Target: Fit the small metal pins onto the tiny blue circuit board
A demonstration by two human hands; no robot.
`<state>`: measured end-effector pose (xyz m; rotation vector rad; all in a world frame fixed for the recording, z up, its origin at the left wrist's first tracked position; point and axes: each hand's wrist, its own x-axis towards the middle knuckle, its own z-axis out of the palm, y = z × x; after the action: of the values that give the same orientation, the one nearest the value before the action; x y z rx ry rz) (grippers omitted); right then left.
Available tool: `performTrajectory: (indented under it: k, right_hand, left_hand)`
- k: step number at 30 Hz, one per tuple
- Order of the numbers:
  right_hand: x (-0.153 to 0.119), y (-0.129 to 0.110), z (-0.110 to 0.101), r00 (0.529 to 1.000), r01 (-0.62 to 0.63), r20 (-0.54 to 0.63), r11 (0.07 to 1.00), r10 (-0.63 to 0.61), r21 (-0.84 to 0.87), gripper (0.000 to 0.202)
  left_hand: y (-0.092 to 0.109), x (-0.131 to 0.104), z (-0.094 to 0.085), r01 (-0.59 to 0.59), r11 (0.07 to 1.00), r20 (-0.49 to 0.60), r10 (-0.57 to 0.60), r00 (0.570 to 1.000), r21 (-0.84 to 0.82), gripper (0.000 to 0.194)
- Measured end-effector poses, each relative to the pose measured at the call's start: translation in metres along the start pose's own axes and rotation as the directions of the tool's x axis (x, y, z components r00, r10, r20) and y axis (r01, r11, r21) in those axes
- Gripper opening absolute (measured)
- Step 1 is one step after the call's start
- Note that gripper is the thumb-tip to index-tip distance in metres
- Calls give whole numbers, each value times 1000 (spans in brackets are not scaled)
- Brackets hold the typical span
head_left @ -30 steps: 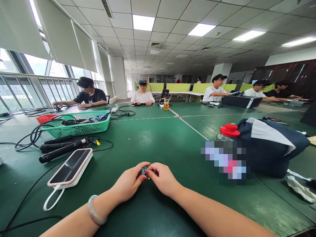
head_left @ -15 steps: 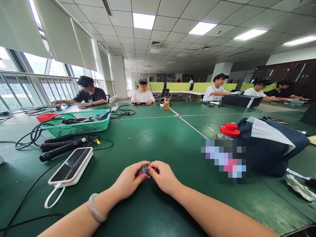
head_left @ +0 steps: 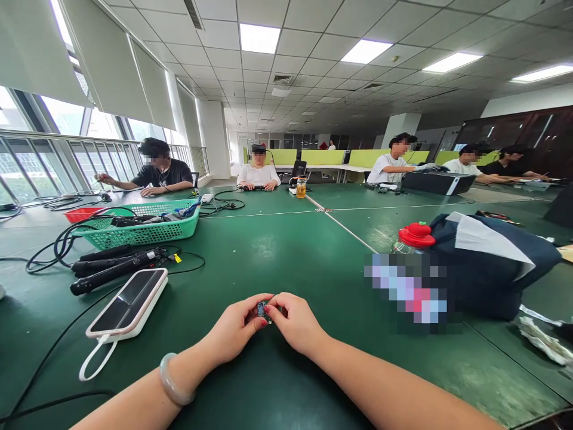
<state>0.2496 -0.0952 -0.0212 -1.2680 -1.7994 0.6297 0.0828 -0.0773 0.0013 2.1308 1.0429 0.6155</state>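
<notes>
A small blue circuit board is held up between my hands, above the green tabletop. My left hand is closed around its left side, thumb below and index finger on top. From the right, my right hand pinches at the board's edge with thumb and index finger. A tiny pale tip pokes out under the fingers, too small to name. Much of the board is hidden by my fingers.
To the left, a phone on a white power bank lies near black rod-shaped devices and a green basket with cables. Dark blue fabric and a red-lidded jar stand right. Several people sit around the table.
My hands and the board have barely moved; my right thumb has shifted slightly left on the board. At the far left, a person's hand has risen off the table.
</notes>
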Motion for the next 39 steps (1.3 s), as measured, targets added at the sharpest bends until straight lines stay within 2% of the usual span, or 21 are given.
performTrajectory:
  k: [14, 39]
  right_hand:
    - [-1, -3, -1, 1000, 10, -6, 1000, -10, -16, 18]
    - [-1, -5, -1, 999, 22, -32, 999, -23, -42, 18]
  left_hand:
    - [-2, 1, 0, 8, 998, 7, -8, 1000, -68, 43]
    - [-4, 0, 2, 22, 997, -1, -22, 1000, -69, 44]
